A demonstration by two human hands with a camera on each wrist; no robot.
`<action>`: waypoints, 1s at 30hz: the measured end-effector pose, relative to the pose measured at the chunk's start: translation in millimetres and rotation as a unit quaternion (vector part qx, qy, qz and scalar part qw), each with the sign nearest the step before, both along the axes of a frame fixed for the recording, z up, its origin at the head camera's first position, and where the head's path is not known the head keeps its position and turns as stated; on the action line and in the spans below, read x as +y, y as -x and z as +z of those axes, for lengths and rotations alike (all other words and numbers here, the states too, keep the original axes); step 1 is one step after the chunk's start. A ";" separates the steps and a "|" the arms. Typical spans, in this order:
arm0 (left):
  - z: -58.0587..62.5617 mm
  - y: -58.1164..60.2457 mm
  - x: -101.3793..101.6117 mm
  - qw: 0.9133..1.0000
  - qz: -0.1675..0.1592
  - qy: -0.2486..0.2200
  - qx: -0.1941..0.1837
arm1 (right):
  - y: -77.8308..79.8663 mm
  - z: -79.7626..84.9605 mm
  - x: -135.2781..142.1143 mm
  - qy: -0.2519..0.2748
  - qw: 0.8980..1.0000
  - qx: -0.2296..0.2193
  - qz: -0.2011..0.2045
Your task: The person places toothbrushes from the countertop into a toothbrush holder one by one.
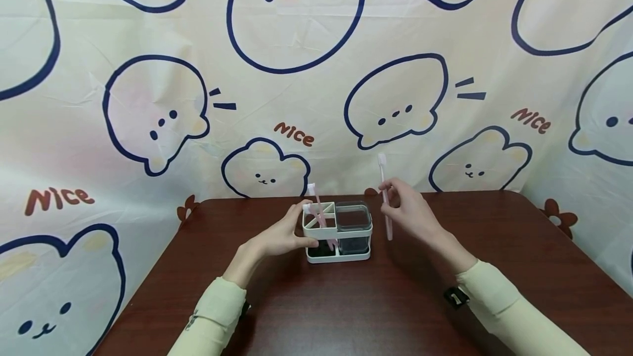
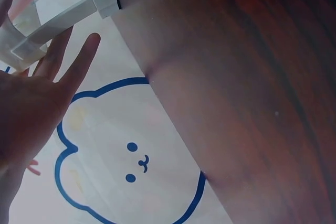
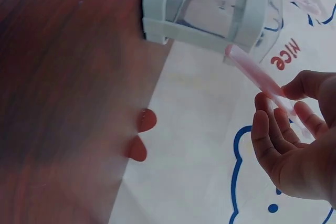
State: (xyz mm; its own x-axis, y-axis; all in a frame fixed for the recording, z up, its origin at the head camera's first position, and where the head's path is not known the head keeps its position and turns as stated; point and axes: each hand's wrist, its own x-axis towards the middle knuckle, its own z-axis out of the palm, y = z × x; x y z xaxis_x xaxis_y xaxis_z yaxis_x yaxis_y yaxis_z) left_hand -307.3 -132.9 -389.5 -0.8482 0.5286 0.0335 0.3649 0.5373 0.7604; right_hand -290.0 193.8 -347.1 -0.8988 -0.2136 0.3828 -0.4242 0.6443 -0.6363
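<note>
A white toothbrush holder [image 1: 353, 233] stands on the table, with two pink toothbrushes [image 1: 320, 216] leaning in its left compartments and a clear grey cup [image 1: 353, 213] in its right side. My left hand [image 1: 277, 236] grips the holder's left end, thumb at the front and fingers behind. In the left wrist view the holder [image 2: 68, 19] shows between thumb and fingers. To the right of the holder, my right hand [image 1: 412, 210] pinches another pink toothbrush [image 1: 389, 229] upright, bristle head up. Its handle end [image 3: 247, 64] hangs apart from the table.
The dark brown wooden table [image 1: 326, 312] reaches back to a cloth backdrop [image 1: 326, 98] printed with cartoon bears. The backdrop wraps around both sides. A dark device [image 1: 456, 296] sits on the right wrist.
</note>
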 end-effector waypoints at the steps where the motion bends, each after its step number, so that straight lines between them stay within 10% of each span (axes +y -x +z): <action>1: 0.3 -0.1 0.1 1.000 0.000 0.001 0.000 | -0.1 1.6 -1.6 0.005 1.000 0.004 0.002; 30: 0.5 0.4 -0.6 1.000 0.003 0.005 0.005 | -5.7 28.0 -67.0 0.082 0.990 0.097 0.056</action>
State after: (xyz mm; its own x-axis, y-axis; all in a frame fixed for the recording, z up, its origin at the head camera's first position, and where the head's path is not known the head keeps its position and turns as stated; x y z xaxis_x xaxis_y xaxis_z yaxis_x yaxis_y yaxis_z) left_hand -307.6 -133.4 -389.0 -0.8508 0.5241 0.0370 0.3692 0.5462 0.7519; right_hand -284.3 126.8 -319.0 -0.7792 -0.2288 0.5835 -0.6115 0.4817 -0.6277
